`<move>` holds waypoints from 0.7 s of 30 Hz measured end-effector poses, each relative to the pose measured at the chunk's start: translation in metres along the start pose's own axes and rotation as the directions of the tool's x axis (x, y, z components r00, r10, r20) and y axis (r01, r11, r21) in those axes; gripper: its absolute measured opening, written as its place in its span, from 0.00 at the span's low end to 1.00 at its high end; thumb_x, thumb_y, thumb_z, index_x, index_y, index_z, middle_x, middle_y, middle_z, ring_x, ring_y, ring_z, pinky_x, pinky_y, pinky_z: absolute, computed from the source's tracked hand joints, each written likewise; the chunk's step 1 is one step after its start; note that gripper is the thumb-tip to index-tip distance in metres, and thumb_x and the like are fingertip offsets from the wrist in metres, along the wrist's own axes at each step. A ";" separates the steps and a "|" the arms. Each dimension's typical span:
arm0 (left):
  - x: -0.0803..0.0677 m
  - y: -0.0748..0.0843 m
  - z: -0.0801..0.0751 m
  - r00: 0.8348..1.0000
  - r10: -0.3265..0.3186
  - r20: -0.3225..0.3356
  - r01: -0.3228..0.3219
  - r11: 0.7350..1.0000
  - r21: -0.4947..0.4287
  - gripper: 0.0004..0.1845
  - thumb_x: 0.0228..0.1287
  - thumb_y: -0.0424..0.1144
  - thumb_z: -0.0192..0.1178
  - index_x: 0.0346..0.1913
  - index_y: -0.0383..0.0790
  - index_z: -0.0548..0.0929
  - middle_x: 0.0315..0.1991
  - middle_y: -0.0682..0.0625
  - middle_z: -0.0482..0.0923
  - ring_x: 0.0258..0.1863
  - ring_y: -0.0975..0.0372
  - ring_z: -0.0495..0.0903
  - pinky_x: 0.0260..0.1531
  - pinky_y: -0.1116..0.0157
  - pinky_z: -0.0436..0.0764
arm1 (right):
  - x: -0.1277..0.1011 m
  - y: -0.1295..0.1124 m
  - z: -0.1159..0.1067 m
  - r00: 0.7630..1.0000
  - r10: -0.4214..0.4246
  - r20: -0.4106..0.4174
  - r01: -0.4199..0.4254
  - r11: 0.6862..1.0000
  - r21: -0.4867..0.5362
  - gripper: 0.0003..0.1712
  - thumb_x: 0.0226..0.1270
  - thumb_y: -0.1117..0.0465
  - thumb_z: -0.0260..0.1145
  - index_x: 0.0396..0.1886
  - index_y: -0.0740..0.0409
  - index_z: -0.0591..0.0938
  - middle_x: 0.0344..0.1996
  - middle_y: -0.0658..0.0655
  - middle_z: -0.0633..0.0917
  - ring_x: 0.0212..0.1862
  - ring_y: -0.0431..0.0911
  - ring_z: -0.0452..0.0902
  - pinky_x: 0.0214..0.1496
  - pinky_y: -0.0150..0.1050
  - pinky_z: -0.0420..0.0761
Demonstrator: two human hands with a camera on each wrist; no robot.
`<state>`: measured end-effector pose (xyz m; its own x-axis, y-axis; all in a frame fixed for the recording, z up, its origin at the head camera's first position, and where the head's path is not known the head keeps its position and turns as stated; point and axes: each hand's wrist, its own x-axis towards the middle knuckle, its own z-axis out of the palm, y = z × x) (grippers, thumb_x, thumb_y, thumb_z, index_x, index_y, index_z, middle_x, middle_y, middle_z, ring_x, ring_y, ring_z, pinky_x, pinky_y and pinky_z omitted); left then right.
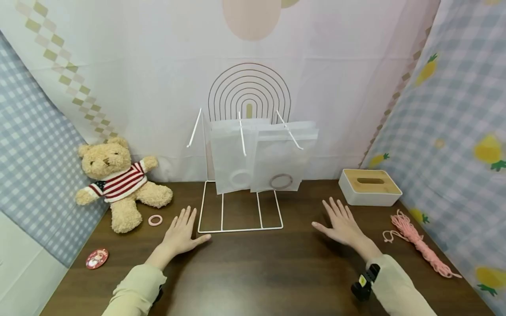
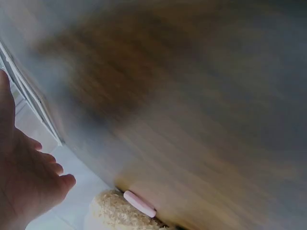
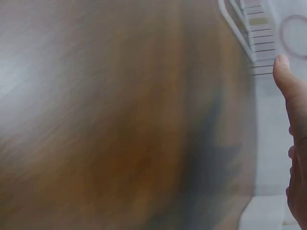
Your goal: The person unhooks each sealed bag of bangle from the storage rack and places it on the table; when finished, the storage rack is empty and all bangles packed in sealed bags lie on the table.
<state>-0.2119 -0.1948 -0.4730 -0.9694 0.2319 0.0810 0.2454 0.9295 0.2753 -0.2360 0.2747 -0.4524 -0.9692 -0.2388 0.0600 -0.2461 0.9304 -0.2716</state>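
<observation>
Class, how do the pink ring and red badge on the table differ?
The pink ring has an open middle, while the red badge is a filled disc. The ring looks plain pink; the badge bears a printed picture. The ring lies nearer the teddy bear than the badge. Both are round and lie on the table.

White, pink and brown between blue checks
The rack (image 1: pixel 240 230) at centre is white, its bags (image 1: pixel 229 153) cloudy white, the table (image 1: pixel 253 272) dark brown. At left, a tan bear (image 1: pixel 130 201) wears a shirt (image 1: pixel 125 181) striped red and white; the ring (image 1: pixel 150 220) is pink, the badge (image 1: pixel 96 259) red and white. At right, pink rope (image 1: pixel 420 245), and yellow pineapples on the blue-and-white checked curtain (image 1: pixel 454 114).
</observation>
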 end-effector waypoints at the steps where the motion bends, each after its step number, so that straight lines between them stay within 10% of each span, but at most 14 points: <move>1: 0.002 0.000 0.001 1.000 -0.011 0.023 0.012 1.000 -0.024 0.53 0.53 0.64 0.56 0.68 0.26 0.52 0.69 0.30 0.48 0.69 0.41 0.48 0.65 0.43 0.53 | 0.005 -0.003 -0.004 1.000 -0.002 -0.005 0.002 1.000 0.009 0.52 0.59 0.32 0.53 0.71 0.63 0.51 0.70 0.70 0.48 0.71 0.66 0.38 0.68 0.63 0.40; 13: 0.018 0.002 -0.001 0.988 -0.032 0.153 0.056 0.987 -0.149 0.45 0.60 0.55 0.55 0.66 0.22 0.54 0.67 0.28 0.51 0.68 0.40 0.51 0.63 0.43 0.55 | 0.069 -0.052 -0.092 0.984 0.000 -0.180 0.058 0.947 0.316 0.46 0.66 0.38 0.49 0.72 0.62 0.47 0.70 0.69 0.50 0.71 0.65 0.43 0.68 0.63 0.46; 21: 0.019 0.005 0.001 0.991 -0.013 0.136 0.032 0.990 -0.137 0.42 0.60 0.52 0.57 0.64 0.21 0.58 0.66 0.26 0.54 0.67 0.39 0.54 0.61 0.41 0.58 | 0.094 -0.075 -0.125 0.907 0.134 -0.399 0.174 0.744 0.645 0.34 0.65 0.51 0.59 0.65 0.65 0.64 0.61 0.67 0.71 0.61 0.56 0.68 0.65 0.47 0.67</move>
<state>-0.2292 -0.1852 -0.4708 -0.9651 0.2565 -0.0531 0.2138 0.8885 0.4060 -0.3100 0.2169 -0.3060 -0.9156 0.0190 0.4016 -0.3461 0.4712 -0.8113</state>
